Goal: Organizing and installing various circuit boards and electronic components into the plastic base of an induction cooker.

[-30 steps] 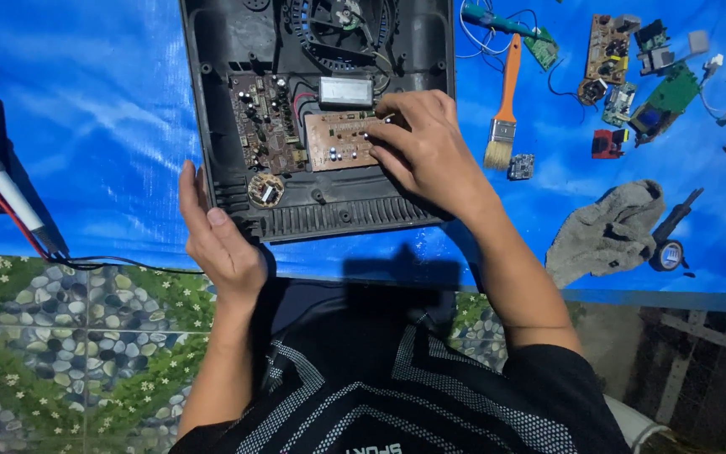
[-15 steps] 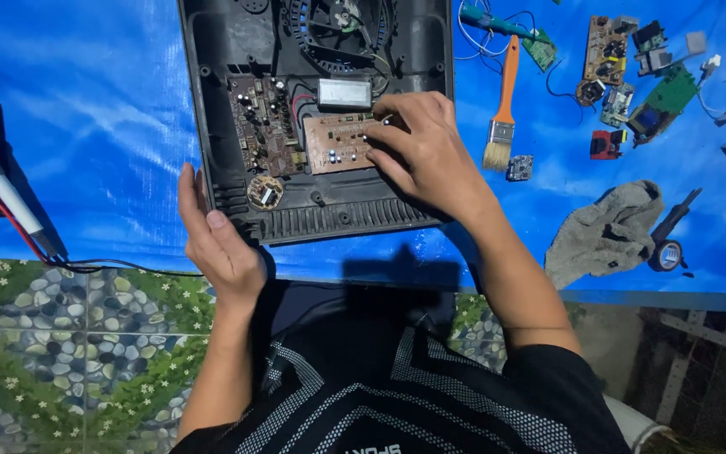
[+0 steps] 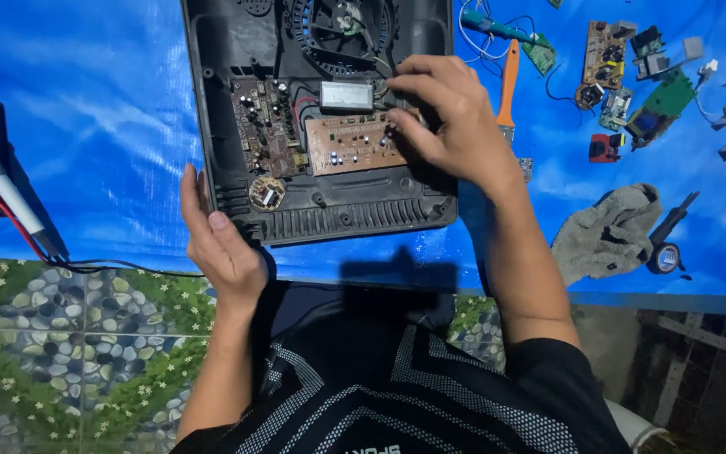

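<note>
While left hand steadies casing, right hand pinches board

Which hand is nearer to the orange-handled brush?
Right. The right hand is just left of the brush; the left hand grips the black casing's opposite corner.

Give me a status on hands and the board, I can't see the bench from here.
Left hand steadying the black casing at its corner. Right hand on the brown circuit board, fingers at its top edge. Orange-handled brush alongside, not obstructing.
</note>
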